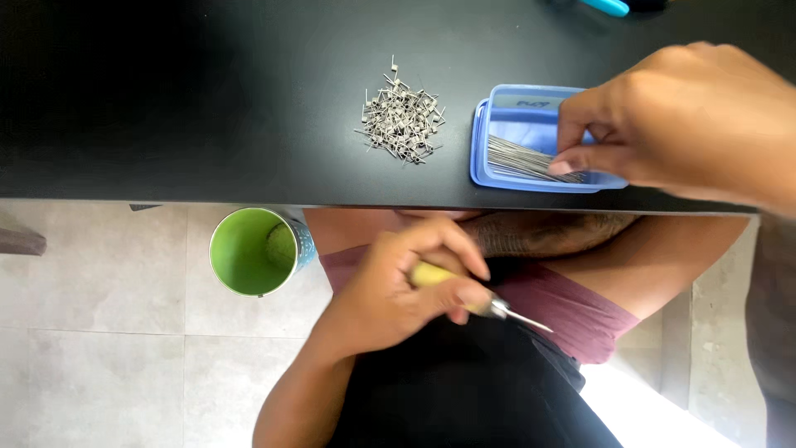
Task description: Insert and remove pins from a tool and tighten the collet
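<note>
the left hand (398, 286) is curling closed around a small tool with a pale yellow handle and a thin metal spike (481, 300), below the near edge of the black table top (207, 99); the handle is sitting inside the fist, and the spike is pointing out toward four o'clock, over the lap; the right hand (688, 124) is reaching in from three o'clock, its thumb and forefinger pinching together on the ends of a bundle of thin straight grey metal wires (522, 158); whether the fingers are gripping one wire or only touching the bundle cannot be told; the wires are lying inside a shallow rectangular blue plastic container (497, 108), which is resting on the table close to its near edge, at one o'clock from the left hand; a loose heap of small bent grey metal pins (402, 123) is lying on the table just beside the container, at nine o'clock from it, apart from both hands; a round cup with a bright green inside (249, 251) is standing on the pale tiled floor (99, 332) under the table edge, at nine o'clock from the left hand and near it; a light blue object (605, 7) is showing partly at the far edge of the table, at twelve o'clock from the container.
</note>
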